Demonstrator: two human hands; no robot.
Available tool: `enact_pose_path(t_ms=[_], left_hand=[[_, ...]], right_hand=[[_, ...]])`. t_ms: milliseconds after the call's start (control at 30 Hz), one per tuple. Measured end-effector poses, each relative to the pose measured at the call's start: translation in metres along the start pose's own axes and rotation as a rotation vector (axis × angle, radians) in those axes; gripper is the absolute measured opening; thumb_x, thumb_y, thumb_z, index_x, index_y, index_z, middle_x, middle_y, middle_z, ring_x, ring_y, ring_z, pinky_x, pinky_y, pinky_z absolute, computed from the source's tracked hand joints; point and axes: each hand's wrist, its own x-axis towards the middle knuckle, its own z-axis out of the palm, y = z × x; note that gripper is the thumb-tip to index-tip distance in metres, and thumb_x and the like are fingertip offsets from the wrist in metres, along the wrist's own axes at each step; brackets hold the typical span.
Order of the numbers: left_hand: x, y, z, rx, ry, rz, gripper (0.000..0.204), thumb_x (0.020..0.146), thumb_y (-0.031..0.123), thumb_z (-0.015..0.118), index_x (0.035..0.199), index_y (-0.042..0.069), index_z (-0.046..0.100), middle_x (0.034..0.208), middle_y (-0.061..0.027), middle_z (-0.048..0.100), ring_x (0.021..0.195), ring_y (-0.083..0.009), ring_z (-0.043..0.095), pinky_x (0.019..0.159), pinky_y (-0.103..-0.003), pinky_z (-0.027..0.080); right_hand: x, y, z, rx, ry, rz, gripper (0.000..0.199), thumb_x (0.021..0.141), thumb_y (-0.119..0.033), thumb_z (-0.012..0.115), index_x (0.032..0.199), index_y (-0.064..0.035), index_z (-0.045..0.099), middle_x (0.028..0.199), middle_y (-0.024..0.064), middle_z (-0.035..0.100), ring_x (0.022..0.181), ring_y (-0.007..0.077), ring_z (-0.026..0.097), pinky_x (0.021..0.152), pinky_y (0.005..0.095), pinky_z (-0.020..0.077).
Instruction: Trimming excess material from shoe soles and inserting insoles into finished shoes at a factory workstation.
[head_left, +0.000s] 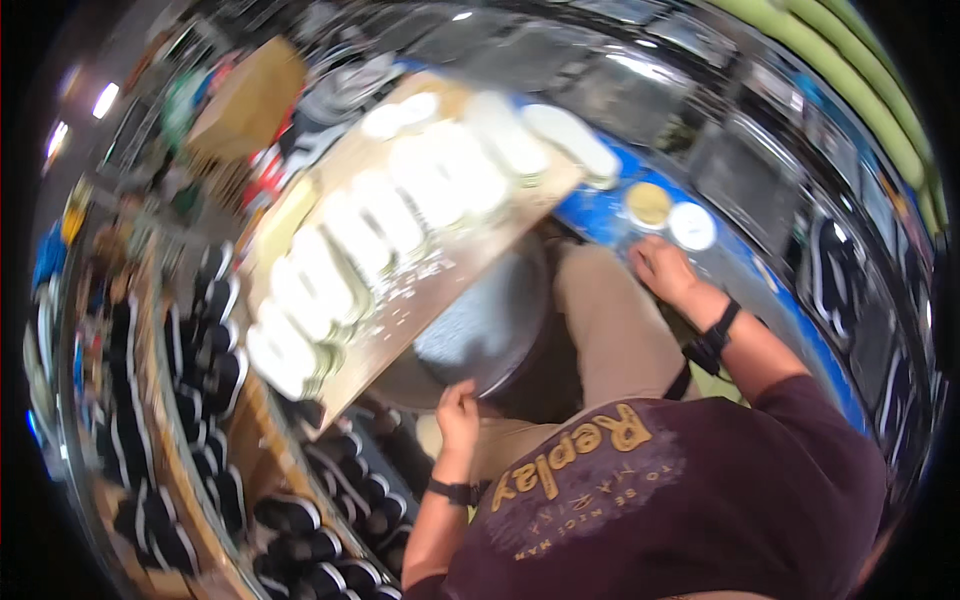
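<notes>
Head view, blurred, left hand [458, 408] with its grip closed on the rim of a round grey pan [480, 335], wooden board [400, 300] of white soles [330, 270] beyond it, right hand [662, 270] resting on the blue counter [600, 215], grip unclear, two round tins [670, 215] just beyond.

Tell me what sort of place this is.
Probably a shoe-making workshop. A long wooden board carries rows of pale soles, and racks of dark shoes stand beside it. The left hand grips a round grey metal pan; the right hand rests near small tins.
</notes>
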Motion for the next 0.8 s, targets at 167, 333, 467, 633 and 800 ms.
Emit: enact_pose_path(t_ms=[167, 333, 467, 633, 800], left_hand=[[-0.034, 0.017, 0.045, 0.403, -0.088, 0.177, 0.057, 0.064, -0.002, 0.064, 0.120, 0.003, 0.055, 0.115, -0.0154, 0.057, 0.114, -0.0338, 0.050, 0.109, -0.052, 0.027], [-0.034, 0.018, 0.052, 0.472, -0.095, 0.205, 0.065, 0.063, -0.003, 0.064, 0.126, 0.003, 0.051, 0.118, -0.0143, 0.056, 0.117, -0.0324, 0.048, 0.111, -0.053, 0.023], [-0.028, 0.017, 0.057, 0.503, -0.118, 0.193, 0.063, 0.062, -0.003, 0.064, 0.124, 0.003, 0.052, 0.114, -0.0156, 0.057, 0.115, -0.0332, 0.049, 0.111, -0.053, 0.024], [-0.033, 0.013, 0.053, 0.547, -0.102, 0.113, 0.062, 0.062, -0.003, 0.065, 0.122, 0.005, 0.053, 0.113, -0.0158, 0.057, 0.114, -0.0334, 0.049, 0.111, -0.051, 0.024], [-0.027, 0.011, 0.047, 0.542, -0.144, 0.098, 0.054, 0.066, 0.000, 0.066, 0.118, 0.006, 0.056, 0.111, -0.0154, 0.058, 0.112, -0.0327, 0.051, 0.110, -0.048, 0.028]], right_hand=[[-0.039, 0.133, -0.093, -0.286, 0.179, 0.260, 0.023, 0.076, -0.007, 0.063, 0.099, -0.0054, 0.062, 0.114, 0.0174, 0.056, 0.098, 0.0370, 0.060, 0.085, 0.0423, 0.0497], [-0.133, 0.247, -0.196, -0.608, 0.449, 0.691, 0.038, 0.077, -0.013, 0.068, 0.114, -0.0062, 0.060, 0.134, 0.0187, 0.047, 0.106, 0.0398, 0.059, 0.091, 0.0419, 0.0493], [-0.220, 0.317, -0.259, -0.574, -0.061, 1.120, 0.058, 0.077, -0.022, 0.074, 0.128, -0.0029, 0.052, 0.111, 0.0250, 0.061, 0.084, 0.0396, 0.067, 0.075, 0.0439, 0.0551], [-0.219, 0.257, -0.246, -0.070, 0.188, 1.106, 0.035, 0.072, -0.020, 0.081, 0.095, 0.0022, 0.067, 0.075, 0.0168, 0.065, 0.056, 0.0274, 0.062, 0.051, 0.0398, 0.0476], [-0.141, 0.191, -0.212, -0.537, 0.339, 0.556, 0.040, 0.073, -0.036, 0.075, 0.077, 0.0016, 0.063, 0.082, 0.0225, 0.064, 0.081, 0.0395, 0.062, 0.071, 0.0452, 0.0476]])
